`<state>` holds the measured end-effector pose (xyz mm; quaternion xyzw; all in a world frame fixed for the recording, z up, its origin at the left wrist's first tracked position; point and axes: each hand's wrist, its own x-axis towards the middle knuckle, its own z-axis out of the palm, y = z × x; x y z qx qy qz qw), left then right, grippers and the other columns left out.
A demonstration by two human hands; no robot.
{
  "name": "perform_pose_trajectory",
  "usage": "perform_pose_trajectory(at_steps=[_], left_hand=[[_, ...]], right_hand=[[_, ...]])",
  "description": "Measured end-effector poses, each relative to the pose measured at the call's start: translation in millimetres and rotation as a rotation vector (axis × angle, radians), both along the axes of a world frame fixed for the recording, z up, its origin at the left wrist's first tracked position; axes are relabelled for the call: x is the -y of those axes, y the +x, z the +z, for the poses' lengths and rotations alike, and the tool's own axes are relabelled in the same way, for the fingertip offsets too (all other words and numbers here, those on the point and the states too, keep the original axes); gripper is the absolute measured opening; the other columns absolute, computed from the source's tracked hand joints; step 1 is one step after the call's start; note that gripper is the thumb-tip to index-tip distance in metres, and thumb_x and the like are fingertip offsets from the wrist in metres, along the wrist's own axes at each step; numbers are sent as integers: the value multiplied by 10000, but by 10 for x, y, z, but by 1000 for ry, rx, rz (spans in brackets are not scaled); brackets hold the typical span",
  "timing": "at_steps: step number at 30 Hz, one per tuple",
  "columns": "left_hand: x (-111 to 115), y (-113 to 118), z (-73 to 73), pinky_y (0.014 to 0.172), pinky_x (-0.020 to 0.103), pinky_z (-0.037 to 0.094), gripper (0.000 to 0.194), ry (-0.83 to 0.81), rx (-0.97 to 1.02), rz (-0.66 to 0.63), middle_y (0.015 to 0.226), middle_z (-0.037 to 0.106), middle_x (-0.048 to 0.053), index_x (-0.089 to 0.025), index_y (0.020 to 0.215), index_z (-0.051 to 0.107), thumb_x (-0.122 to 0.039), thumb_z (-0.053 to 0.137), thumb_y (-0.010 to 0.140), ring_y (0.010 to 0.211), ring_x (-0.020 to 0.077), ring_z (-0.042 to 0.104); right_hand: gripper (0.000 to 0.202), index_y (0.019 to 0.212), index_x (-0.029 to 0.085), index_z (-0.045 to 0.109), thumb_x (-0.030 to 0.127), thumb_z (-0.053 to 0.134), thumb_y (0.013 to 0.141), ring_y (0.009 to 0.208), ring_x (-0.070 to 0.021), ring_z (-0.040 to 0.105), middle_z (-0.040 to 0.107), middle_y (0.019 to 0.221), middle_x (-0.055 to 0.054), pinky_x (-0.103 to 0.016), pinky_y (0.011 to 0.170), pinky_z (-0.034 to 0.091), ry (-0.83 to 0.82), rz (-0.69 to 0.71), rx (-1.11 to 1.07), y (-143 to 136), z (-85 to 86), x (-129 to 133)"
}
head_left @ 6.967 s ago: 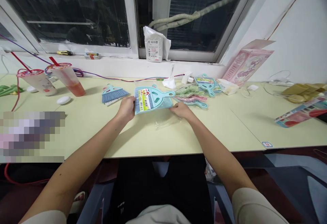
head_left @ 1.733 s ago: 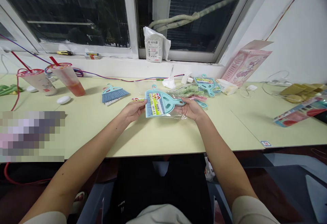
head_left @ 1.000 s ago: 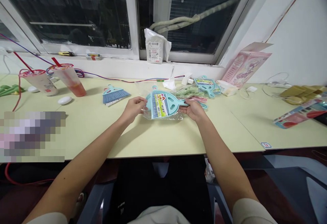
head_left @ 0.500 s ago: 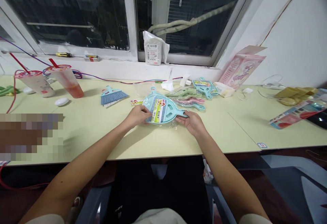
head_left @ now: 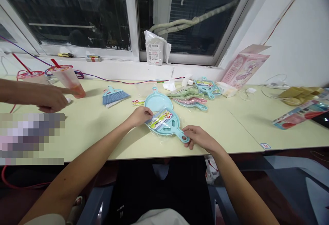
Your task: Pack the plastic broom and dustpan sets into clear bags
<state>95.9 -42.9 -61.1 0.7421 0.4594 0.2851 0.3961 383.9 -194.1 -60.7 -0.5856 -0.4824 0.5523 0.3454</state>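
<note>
A light-blue dustpan-and-brush set (head_left: 174, 125) in a clear plastic wrapper, with a printed label, is held low over the table. My left hand (head_left: 141, 116) pinches its wrapped left edge. The fingers of my right hand (head_left: 196, 137) are closed around the handle end at the lower right. Just behind the set lies a loose light-blue dustpan (head_left: 158, 101), partly covered by it. A loose hand brush (head_left: 115, 97) with blue bristles rests to the left. A small printed label card (head_left: 138, 103) lies between the brush and the dustpan.
Behind my right hand lie wrapped green and pink sets (head_left: 189, 100) and blue sets (head_left: 207, 86). Another person's hand (head_left: 52, 99) reaches in from the left near a drink cup (head_left: 69, 81). A pink box (head_left: 245, 67) and a tilted carton (head_left: 295, 114) stand right.
The wrapped set has moved towards me and turned, its handle now pointing down right, uncovering the loose dustpan behind. My right hand moved with it. Another person's hand has entered from the left.
</note>
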Motion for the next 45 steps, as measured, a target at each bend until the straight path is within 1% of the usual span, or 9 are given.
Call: perform_pose_trajectory(at_steps=[6, 10, 12, 15, 19, 22, 29, 35, 45], left_hand=[[32, -12, 27, 675, 304, 465, 148, 169, -140, -109, 847, 748, 45, -236, 800, 783, -246, 636, 819, 754, 212, 649], [-2, -23, 18, 724, 313, 447, 228, 317, -228, -179, 902, 750, 50, -244, 853, 765, -224, 543, 897, 812, 226, 639], [-48, -24, -8, 784, 319, 450, 248, 376, -232, -220, 930, 750, 55, -242, 877, 762, -212, 519, 915, 871, 234, 644], [-120, -20, -54, 861, 336, 453, 275, 441, -219, -289, 966, 746, 66, -234, 916, 762, -199, 490, 932, 936, 237, 644], [-166, -8, -94, 876, 345, 460, 246, 486, -229, -377, 957, 720, 76, -220, 945, 747, -195, 502, 935, 950, 229, 634], [-168, 6, -107, 869, 348, 460, 217, 516, -235, -427, 960, 699, 80, -213, 954, 730, -197, 514, 938, 957, 227, 626], [-165, -30, -75, 849, 339, 442, 184, 487, -234, -406, 954, 692, 64, -216, 934, 699, -191, 517, 931, 943, 224, 612], [-119, -106, -32, 731, 302, 426, 363, 374, -247, -324, 952, 686, 37, -236, 1270, 596, -199, 558, 910, 838, 204, 608], [-25, -30, 41, 868, 366, 397, 393, 703, -384, -553, 911, 627, 97, -252, 1052, 795, -104, 442, 967, 891, 241, 552]], right_hand=[[362, 622, 231, 649, 411, 589, 930, 593, -185, 591, 637, 588, -19, -290, 539, 392, 285, 276, 595, -115, 329, 183], [269, 752, 254, 713, 419, 598, 930, 727, -221, 629, 717, 753, -40, -326, 649, 446, 485, 184, 625, -187, 469, -60], [174, 897, 241, 719, 396, 640, 904, 848, -235, 655, 744, 925, -65, -342, 733, 487, 566, 50, 604, -193, 449, -331], [304, 1122, 215, 686, 304, 717, 833, 1002, -255, 661, 705, 1195, -103, -383, 845, 519, 569, 3, 591, -188, 319, -793], [519, 1305, 190, 630, 177, 716, 793, 1115, -270, 626, 635, 1361, -129, -440, 983, 496, 645, 118, 693, -208, 110, -1204], [508, 1289, 183, 665, 109, 681, 787, 1152, -288, 589, 681, 1280, -114, -473, 1061, 445, 735, 248, 826, -236, 3, -1317], [249, 843, 195, 783, 53, 579, 855, 1032, -297, 550, 715, 902, -101, -476, 1057, 389, 876, 293, 1094, -183, -84, -1364], [259, 953, 179, 770, 82, 532, 924, 1021, -319, 492, 666, 943, -137, -448, 903, 404, 976, 248, 1218, -110, -180, -1134], [349, 1012, 197, 773, 52, 463, 941, 916, -241, 510, 599, 1003, -114, -343, 780, 410, 1054, 331, 1160, -49, -273, -1007]])
